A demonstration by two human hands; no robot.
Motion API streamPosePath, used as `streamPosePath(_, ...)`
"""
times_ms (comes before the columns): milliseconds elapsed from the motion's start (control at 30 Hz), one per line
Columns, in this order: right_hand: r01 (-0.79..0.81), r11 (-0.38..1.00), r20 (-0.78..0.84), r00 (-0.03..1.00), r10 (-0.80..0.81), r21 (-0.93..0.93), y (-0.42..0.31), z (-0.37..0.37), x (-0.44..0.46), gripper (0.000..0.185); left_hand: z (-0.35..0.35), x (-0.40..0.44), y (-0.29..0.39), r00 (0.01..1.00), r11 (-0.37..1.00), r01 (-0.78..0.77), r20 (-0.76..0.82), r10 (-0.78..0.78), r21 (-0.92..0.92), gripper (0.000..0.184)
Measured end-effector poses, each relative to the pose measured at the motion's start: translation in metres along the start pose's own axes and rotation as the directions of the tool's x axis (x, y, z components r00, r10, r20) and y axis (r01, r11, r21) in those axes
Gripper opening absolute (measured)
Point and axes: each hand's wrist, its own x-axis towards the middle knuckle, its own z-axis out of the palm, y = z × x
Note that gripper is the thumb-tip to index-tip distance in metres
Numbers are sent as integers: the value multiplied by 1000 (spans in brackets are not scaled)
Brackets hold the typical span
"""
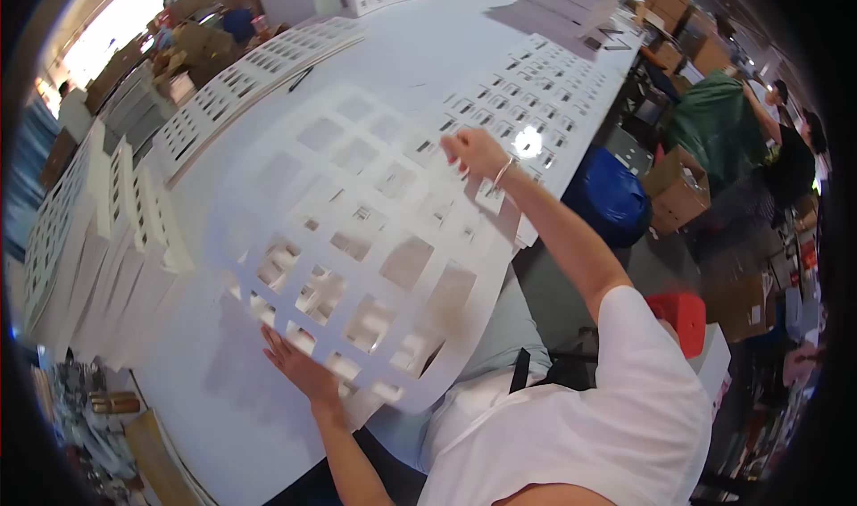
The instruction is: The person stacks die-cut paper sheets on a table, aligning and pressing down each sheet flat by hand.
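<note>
White worktop [210, 426] in a cluttered workshop: at its near edge, one windowed panel [409, 308], partly over the lap; left hand [305, 372] against its left side, fingers extended, slightly apart, apparently steadying it; right hand [479, 153] by its upper right, fingers bent, blurred, pinch impossible to confirm. Farther along that edge, a second windowed panel [544, 91], laid flat; toward the opposite edge, stacked panels [98, 225], grouped presumably to keep them within reach.
</note>
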Motion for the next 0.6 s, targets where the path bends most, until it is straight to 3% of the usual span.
streamPosePath(67, 34, 969, -12, 999, -38, -246, 44, 44, 2, 42, -5, -5, -1, 969, 845, 219, 5, -248, -487, 41)
streamPosePath(100, 53, 914, -24, 997, -69, -403, 56, 64, 0, 41, -9, -7, -3, 945, 721, 263, 21, -327, -641, 38)
streamPosePath(133, 47, 901, -42, 997, -72, -431, 56, 80, -8, 40, -14, -10, -5, 915, 569, 281, 36, -403, -773, 37)
streamPosePath(233, 74, 861, -89, 987, -137, -503, 47, 116, -21, 37, -33, -9, -9, 853, 233, 177, 31, -520, -956, 48)
streamPosePath(333, 187, 792, -110, 947, -303, -581, 44, 133, -23, 33, -58, -6, -17, 656, -24, 399, 304, -691, -917, 42)
streamPosePath(433, 234, 711, -140, 894, -425, -663, 45, 146, -20, 29, -74, -9, -4, 665, 116, 512, 307, -681, -851, 48)
streamPosePath(533, 195, 674, -159, 891, -426, -712, 48, 151, -20, 27, -78, -7, -2, 766, 374, 523, 231, -599, -766, 47)
streamPosePath(600, 155, 693, -199, 894, -402, -704, 50, 154, -16, 27, -84, -3, -5, 762, 398, 539, 227, -607, -742, 46)
